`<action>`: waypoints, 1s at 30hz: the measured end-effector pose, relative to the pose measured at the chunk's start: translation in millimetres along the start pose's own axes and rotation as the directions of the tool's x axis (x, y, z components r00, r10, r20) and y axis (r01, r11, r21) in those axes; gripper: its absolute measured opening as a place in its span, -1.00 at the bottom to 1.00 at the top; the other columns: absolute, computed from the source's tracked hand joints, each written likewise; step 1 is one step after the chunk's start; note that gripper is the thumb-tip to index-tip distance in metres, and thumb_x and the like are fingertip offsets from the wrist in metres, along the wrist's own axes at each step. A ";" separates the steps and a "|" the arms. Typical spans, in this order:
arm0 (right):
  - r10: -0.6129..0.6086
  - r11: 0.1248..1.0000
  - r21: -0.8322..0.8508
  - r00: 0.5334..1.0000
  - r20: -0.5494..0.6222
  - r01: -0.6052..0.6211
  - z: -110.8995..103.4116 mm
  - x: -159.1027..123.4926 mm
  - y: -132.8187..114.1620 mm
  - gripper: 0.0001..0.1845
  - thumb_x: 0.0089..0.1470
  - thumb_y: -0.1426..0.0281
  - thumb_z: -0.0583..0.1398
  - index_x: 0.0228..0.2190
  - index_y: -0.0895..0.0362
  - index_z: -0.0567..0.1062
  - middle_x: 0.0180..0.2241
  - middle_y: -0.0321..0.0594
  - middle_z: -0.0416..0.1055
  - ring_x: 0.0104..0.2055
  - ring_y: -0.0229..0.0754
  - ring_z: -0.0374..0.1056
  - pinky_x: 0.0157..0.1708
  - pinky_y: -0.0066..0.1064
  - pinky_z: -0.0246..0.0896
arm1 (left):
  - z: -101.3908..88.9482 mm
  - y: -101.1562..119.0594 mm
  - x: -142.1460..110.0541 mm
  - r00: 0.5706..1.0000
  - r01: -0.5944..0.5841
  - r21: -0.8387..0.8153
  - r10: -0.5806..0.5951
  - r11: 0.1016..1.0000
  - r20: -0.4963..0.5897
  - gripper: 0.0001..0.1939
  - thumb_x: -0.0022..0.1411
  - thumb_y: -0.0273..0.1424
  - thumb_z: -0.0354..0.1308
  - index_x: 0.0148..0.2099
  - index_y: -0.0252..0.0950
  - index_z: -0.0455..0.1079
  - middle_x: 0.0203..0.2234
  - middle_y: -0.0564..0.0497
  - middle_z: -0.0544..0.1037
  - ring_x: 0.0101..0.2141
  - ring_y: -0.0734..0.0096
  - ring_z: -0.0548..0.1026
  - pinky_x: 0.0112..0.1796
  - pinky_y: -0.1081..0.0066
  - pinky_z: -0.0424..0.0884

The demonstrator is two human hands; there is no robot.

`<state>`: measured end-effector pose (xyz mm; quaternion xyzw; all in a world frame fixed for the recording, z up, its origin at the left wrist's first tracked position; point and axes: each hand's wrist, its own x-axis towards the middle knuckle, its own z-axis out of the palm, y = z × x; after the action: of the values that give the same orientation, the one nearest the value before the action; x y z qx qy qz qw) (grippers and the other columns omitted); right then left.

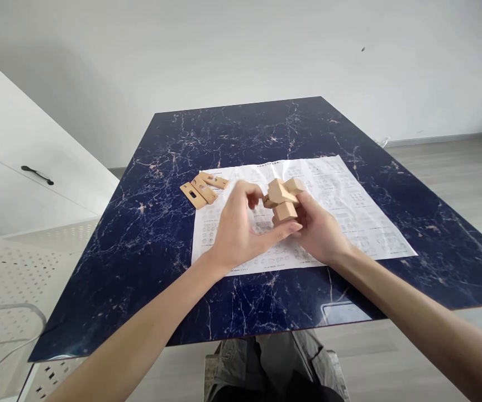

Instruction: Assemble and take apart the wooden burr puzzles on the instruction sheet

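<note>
My right hand point(322, 229) is closed on a wooden interlocking burr puzzle point(281, 192), a cluster of crossed pale blocks held above a printed sheet. My left hand point(241, 226) curls around the puzzle's left side. Its bent fingers meet a block end that carries a dark mark, and its thumb stretches below the puzzle toward my right fingers. The undersides of the blocks are partly hidden by my hands. Left of the hands lie several flat wooden pieces point(199, 188) with numbers and cut-outs, overlapping one another.
Under my hands the creased instruction sheet point(375, 223), printed with small diagrams, covers the middle of a dark blue marbled table point(140, 251). A white cabinet point(27, 139) with a black handle and a perforated white shelf point(18, 273) with a cable stand at the left.
</note>
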<state>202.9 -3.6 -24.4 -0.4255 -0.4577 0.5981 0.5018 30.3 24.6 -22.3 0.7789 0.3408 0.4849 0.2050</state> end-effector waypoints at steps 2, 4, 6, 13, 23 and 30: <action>0.026 0.999 0.031 0.999 0.035 -0.027 -0.3 -0.7 -2.3 -0.49 0.34 -0.06 0.03 -0.03 0.03 0.52 -0.33 -0.20 0.40 -0.52 -0.20 0.07 -0.51 -0.32 0.21 | 1.3 -0.4 -0.2 1.000 -0.023 -0.012 0.023 1.000 -0.017 -0.26 0.08 0.10 0.47 0.11 -0.17 0.26 -0.05 -0.09 0.47 -0.13 0.23 0.45 -0.15 0.23 0.42; 0.060 0.995 0.076 0.993 0.104 -0.068 -0.4 -1.9 -2.5 -0.48 0.34 -0.06 0.02 -0.05 0.04 0.53 -0.39 -0.23 0.37 -0.56 -0.22 0.01 -0.52 -0.31 0.23 | 1.7 1.2 -0.2 0.999 -0.023 -0.046 0.025 0.999 0.044 -0.27 0.15 0.07 0.44 0.19 -0.15 0.26 0.03 -0.12 0.49 -0.05 0.18 0.48 -0.08 0.19 0.44; 0.096 0.985 0.122 0.979 0.182 -0.119 -0.7 -3.5 -1.2 -0.49 0.34 -0.05 0.03 -0.13 0.07 0.54 -0.50 -0.30 0.26 -0.58 -0.23 -0.05 -0.52 -0.30 0.24 | 0.8 4.0 -0.1 0.996 -0.018 -0.066 0.023 0.998 0.084 -0.35 0.21 0.03 0.41 0.18 -0.15 0.29 -0.01 -0.09 0.53 -0.07 0.20 0.51 -0.06 0.19 0.46; 0.122 0.990 0.042 0.979 0.164 -0.131 -5.4 -6.4 -1.9 -0.56 0.33 -0.05 0.13 -0.31 0.04 0.52 -0.45 -0.23 0.37 -0.44 -0.12 0.29 -0.39 -0.25 0.35 | -4.5 9.2 -1.4 0.991 -0.127 0.047 0.125 0.991 0.056 -0.32 0.12 -0.15 0.53 0.18 -0.16 0.33 -0.08 -0.04 0.55 -0.14 0.22 0.53 -0.09 0.21 0.48; -0.004 0.997 -0.079 0.965 0.262 0.026 -18.3 -8.6 -8.9 -0.38 0.24 -0.21 0.19 -0.18 0.10 0.62 -0.28 -0.10 0.52 -0.29 -0.07 0.42 -0.37 -0.28 0.41 | -7.8 7.3 -2.6 0.978 -0.198 0.089 0.191 0.976 0.086 -0.35 0.19 -0.33 0.47 0.25 -0.14 0.31 -0.08 -0.04 0.53 -0.12 0.22 0.52 -0.07 0.20 0.48; -0.089 0.979 -0.160 0.967 0.237 0.129 -23.1 -7.3 -5.2 -0.44 0.30 -0.14 0.19 -0.13 0.08 0.63 -0.19 -0.08 0.55 -0.14 0.01 0.47 -0.13 -0.17 0.42 | -10.3 6.5 0.2 0.968 -0.238 0.119 0.225 0.964 0.110 -0.41 0.26 -0.27 0.41 0.26 -0.15 0.31 -0.05 -0.06 0.55 -0.07 0.18 0.55 -0.02 0.18 0.49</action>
<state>227.3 -7.6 -24.1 -0.3702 -0.5858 0.5719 0.4390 23.2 20.2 -13.3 0.8475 0.2682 0.4442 0.1112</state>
